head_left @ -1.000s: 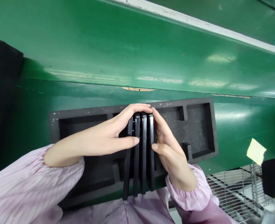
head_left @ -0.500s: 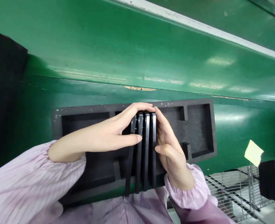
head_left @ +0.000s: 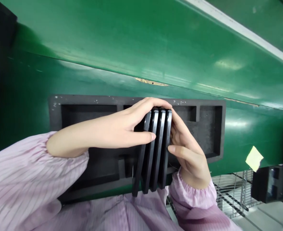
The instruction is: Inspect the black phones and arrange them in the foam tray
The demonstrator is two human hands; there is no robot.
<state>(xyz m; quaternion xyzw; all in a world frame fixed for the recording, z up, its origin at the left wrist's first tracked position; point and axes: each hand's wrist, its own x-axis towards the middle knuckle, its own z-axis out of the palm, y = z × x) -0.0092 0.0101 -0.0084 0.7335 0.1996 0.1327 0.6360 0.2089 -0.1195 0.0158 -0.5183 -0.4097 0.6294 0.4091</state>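
Head view catches it as I stand watching: the person's left hand arches over the far ends of four slim black devices, its thumb laid across their edges, while the right hand flanks them, thumb against the rightmost one, so that the row is held between both palms. On their long edges and fanned slightly apart, the devices are in front of the person's body, above the dark compartmented tray on the green bench, with a yellow paper off to the right.

The striped lilac sleeves end in gathered cuffs
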